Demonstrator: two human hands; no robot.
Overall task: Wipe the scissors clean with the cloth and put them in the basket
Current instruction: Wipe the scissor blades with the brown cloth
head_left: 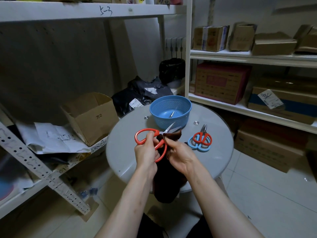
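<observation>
My left hand (145,152) grips the orange handles of a large pair of scissors (147,134), blades pointing up and right toward the basket. My right hand (180,155) pinches a dark brown cloth (173,135) against the blades near the pivot; the rest of the cloth hangs down over the table's front edge. A blue plastic basket (170,111) stands at the back of the round grey table (219,152) with a small metal item inside. Two smaller pairs of scissors, one orange-handled (203,137) lying on one blue-handled (197,146), rest on the table to the right.
White shelving with cardboard boxes (221,81) lines the right wall. An open cardboard box (92,117), papers and dark parcel bags (142,95) sit on the low shelf at the left. A perforated metal rail (42,169) slants across the lower left.
</observation>
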